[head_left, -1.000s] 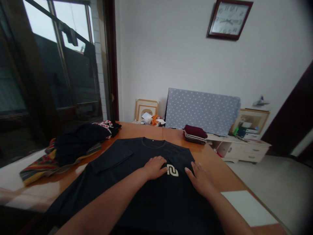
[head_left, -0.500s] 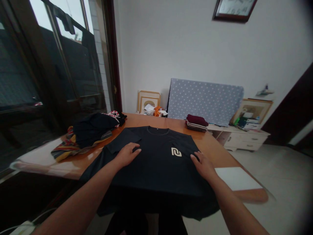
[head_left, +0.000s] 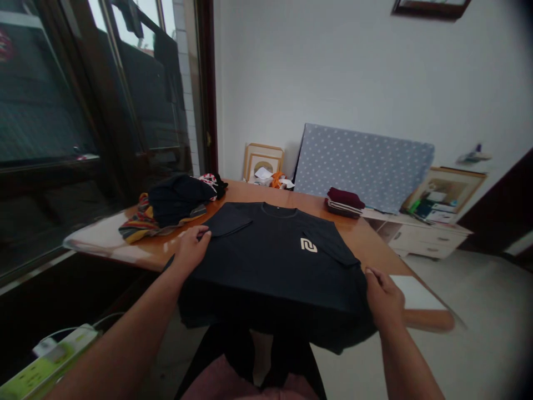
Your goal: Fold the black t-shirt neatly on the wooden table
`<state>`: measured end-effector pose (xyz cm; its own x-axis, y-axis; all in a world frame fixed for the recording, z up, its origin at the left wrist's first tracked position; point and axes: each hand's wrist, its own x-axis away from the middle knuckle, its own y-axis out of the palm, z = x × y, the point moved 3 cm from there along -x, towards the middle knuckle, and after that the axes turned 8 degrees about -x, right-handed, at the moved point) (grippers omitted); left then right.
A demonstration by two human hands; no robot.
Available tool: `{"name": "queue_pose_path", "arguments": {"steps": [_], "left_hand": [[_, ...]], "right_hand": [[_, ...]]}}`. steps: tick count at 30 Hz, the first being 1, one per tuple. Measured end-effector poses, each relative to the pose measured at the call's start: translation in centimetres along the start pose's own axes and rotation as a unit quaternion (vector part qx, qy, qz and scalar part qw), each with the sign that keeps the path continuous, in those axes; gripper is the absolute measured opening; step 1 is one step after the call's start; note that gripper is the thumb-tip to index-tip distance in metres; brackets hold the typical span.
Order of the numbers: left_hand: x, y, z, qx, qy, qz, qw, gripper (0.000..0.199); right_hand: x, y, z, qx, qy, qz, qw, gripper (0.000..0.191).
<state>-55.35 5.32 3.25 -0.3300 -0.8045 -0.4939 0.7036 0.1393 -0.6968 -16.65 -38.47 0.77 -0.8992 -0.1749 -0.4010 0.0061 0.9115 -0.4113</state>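
Observation:
A black T-shirt [head_left: 266, 261] with a pale logo [head_left: 308, 245] on its chest lies spread over the table, neckline at the far side. Its lower part hangs over the near edge. My left hand [head_left: 192, 249] is closed on the shirt's left side, just below the sleeve [head_left: 229, 219]. On the opposite side, my right hand [head_left: 385, 294] pinches the shirt's edge below the other sleeve, thumb on top. The fingertips under the cloth are partly hidden.
Rumpled clothes [head_left: 175, 200] lie at the table's left, and a folded stack [head_left: 345, 202] sits at the far right. A white sheet [head_left: 418, 292] rests by the right edge of the wooden table [head_left: 250, 191]. A power strip [head_left: 50, 361] is at the lower left.
Both hands have moved outward from lying open on the shirt's front to gripping its two sides. The view has shifted, so the room appears further right.

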Motion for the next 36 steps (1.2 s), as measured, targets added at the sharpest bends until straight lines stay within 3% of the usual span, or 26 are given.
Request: {"name": "queue_pose_path", "arguments": {"steps": [5, 10, 18, 26, 31, 36], "left_hand": [[2.3, -1.8, -1.3, 0.021, -0.031, 0.04, 0.999, 0.041], [4.3, -3.4, -2.5, 0.019, -0.079, 0.055, 0.995, 0.04], [3.9, -5.6, -3.3, -0.065, -0.095, 0.028, 0.993, 0.042], [3.0, -4.3, -2.6, -0.141, -0.088, -0.014, 0.986, 0.045], [0.1, -3.2, -0.3, -0.172, -0.058, -0.04, 0.983, 0.042], [-2.9, -1.8, 1.5, -0.149, -0.001, -0.072, 0.986, 0.026]], "right_hand": [[1.3, -0.2, 0.8, 0.002, 0.011, 0.013, 1.0, 0.049], [2.6, -0.5, -0.2, 0.023, 0.0, -0.009, 1.0, 0.048], [2.9, -1.3, -0.8, -0.002, -0.013, 0.004, 1.0, 0.05], [3.2, -0.8, -1.8, 0.008, -0.028, -0.035, 0.999, 0.052], [1.4, 0.6, -3.2, 0.03, -0.05, -0.064, 0.996, 0.051], [-1.5, 2.2, -3.6, 0.04, -0.072, -0.112, 0.99, 0.044]]}}
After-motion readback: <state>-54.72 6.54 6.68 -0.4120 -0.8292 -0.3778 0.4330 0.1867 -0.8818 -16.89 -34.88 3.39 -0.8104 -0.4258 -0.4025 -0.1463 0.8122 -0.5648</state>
